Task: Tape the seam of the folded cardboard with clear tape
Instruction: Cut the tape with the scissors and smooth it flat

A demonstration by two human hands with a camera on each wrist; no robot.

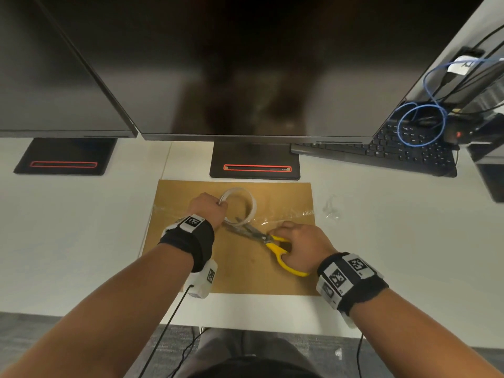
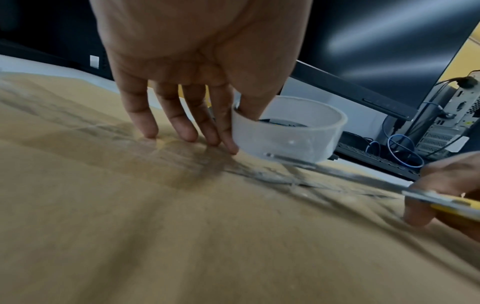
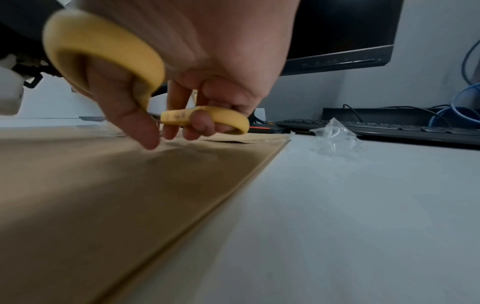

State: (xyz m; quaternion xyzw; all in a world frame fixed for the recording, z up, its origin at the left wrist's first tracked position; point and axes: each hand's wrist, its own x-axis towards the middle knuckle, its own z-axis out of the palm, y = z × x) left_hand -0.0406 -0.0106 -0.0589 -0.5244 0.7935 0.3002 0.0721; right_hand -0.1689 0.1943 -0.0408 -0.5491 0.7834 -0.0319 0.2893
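Observation:
The brown folded cardboard (image 1: 245, 271) lies flat on the white desk (image 1: 81, 227). A strip of clear tape (image 1: 294, 215) runs across it along the seam. My left hand (image 1: 210, 207) pinches the wall of the clear tape roll (image 1: 241, 205), thumb inside the ring. Its other fingers (image 2: 179, 123) press on the cardboard (image 2: 182, 226) beside the roll (image 2: 291, 133). My right hand (image 1: 302, 249) grips the yellow-handled scissors (image 1: 278, 251), fingers through the loops (image 3: 223, 118). The blades (image 2: 363, 181) point left and reach the roll's near side, low over the taped seam.
Two dark monitors (image 1: 245, 64) on stands (image 1: 255, 162) stand just behind the cardboard. A black keyboard (image 1: 395, 151) and blue cables (image 1: 422, 124) lie at the back right. A crumpled wad of clear tape (image 1: 331, 208) sits on the desk right of the cardboard.

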